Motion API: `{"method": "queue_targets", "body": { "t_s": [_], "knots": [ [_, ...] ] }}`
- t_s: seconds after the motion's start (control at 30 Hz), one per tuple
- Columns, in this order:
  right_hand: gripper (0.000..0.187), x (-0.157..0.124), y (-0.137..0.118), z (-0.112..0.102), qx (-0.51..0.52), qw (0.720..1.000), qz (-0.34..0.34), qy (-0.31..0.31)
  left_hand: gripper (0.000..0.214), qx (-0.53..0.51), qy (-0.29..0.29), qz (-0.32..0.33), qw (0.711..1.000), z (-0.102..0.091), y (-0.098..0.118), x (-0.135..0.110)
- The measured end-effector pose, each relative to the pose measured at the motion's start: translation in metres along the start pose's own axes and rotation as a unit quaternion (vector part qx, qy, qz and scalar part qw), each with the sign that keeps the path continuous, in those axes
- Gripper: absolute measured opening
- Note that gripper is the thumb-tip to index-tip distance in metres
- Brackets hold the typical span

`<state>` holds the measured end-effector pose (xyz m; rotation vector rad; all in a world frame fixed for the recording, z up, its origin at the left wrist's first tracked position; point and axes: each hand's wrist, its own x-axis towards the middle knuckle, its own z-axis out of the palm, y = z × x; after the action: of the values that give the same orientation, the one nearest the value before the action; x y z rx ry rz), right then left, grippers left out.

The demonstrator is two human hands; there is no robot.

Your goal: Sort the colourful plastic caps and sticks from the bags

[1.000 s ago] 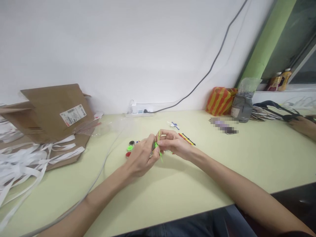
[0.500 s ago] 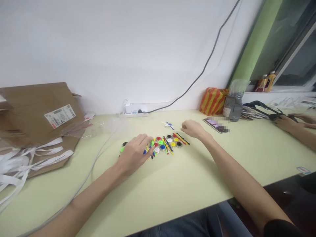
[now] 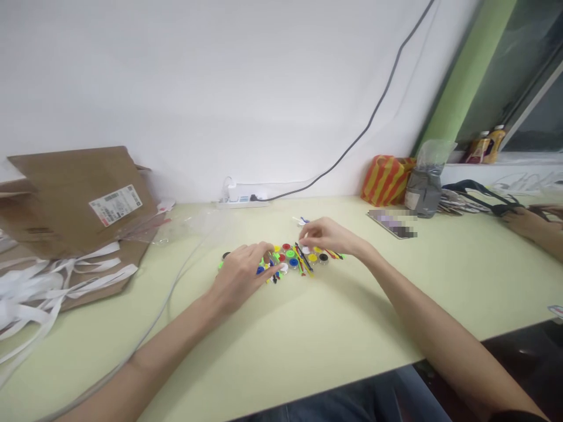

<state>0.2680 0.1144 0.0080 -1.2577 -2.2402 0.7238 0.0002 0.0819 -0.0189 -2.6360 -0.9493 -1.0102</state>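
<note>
A tight group of small round discs (image 3: 290,254) in red, yellow, green, blue, black and white lies on the pale green table (image 3: 308,328), mixed with thin coloured sticks (image 3: 303,261). My left hand (image 3: 241,276) rests over the group's left end, its fingertips among blue and white discs. My right hand (image 3: 326,237) hangs over the group's far side, with curled fingertips next to a white disc (image 3: 305,250). Neither hand clearly holds a piece.
A small blue and white piece (image 3: 301,221) and a blurred phone (image 3: 391,225) lie beyond the group. Cardboard (image 3: 79,199), white strips (image 3: 35,281), a grey cable and a power strip (image 3: 241,203) are further left. A co-worker's hand (image 3: 523,223) shows at the right.
My hands held a green stick together a second ago, then separated. My right hand has since moved left and forward over the discs, and my left hand has stayed on them.
</note>
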Motion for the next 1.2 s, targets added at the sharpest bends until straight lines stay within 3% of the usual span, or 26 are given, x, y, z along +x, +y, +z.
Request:
{"method": "queue_targets", "body": {
  "t_s": [0.1, 0.23, 0.33, 0.43, 0.5, 0.6, 0.67, 0.77, 1.2],
  "knots": [
    [0.030, 0.000, -0.024, 0.029, 0.204, 0.974, -0.087, -0.054, 0.028, -0.020, -0.005, -0.012, 1.000, -0.001, 0.002, 0.000],
    [0.030, 0.000, -0.041, 0.055, 0.289, 0.952, -0.104, -0.016, 0.030, -0.031, -0.012, -0.015, 0.999, -0.003, 0.003, 0.001],
    [0.025, 0.001, -0.039, 0.047, 0.210, 0.971, -0.114, 0.021, 0.031, -0.039, -0.005, -0.031, 0.999, -0.003, 0.004, 0.001],
    [0.014, 0.003, -0.020, 0.019, -0.015, 0.988, -0.082, 0.130, 0.034, -0.046, -0.006, -0.044, 0.998, -0.003, 0.006, 0.001],
    [0.012, 0.002, 0.001, -0.002, -0.191, 0.963, 0.011, 0.190, 0.031, -0.045, -0.016, -0.045, 0.998, -0.002, 0.007, 0.001],
    [0.016, -0.002, 0.035, -0.024, -0.346, 0.911, 0.177, 0.140, 0.031, -0.040, -0.028, -0.044, 0.998, -0.002, 0.006, 0.001],
    [0.015, -0.006, 0.054, -0.030, -0.368, 0.896, 0.228, 0.095, 0.031, -0.035, -0.032, -0.043, 0.998, -0.002, 0.005, 0.002],
    [0.017, -0.007, 0.070, -0.028, -0.365, 0.896, 0.243, 0.062, 0.030, -0.026, -0.035, -0.038, 0.998, -0.003, 0.006, 0.002],
    [0.024, 0.005, 0.077, -0.018, -0.348, 0.912, 0.212, 0.042, 0.030, -0.034, -0.044, -0.035, 0.998, -0.003, 0.008, 0.003]
  ]
}}
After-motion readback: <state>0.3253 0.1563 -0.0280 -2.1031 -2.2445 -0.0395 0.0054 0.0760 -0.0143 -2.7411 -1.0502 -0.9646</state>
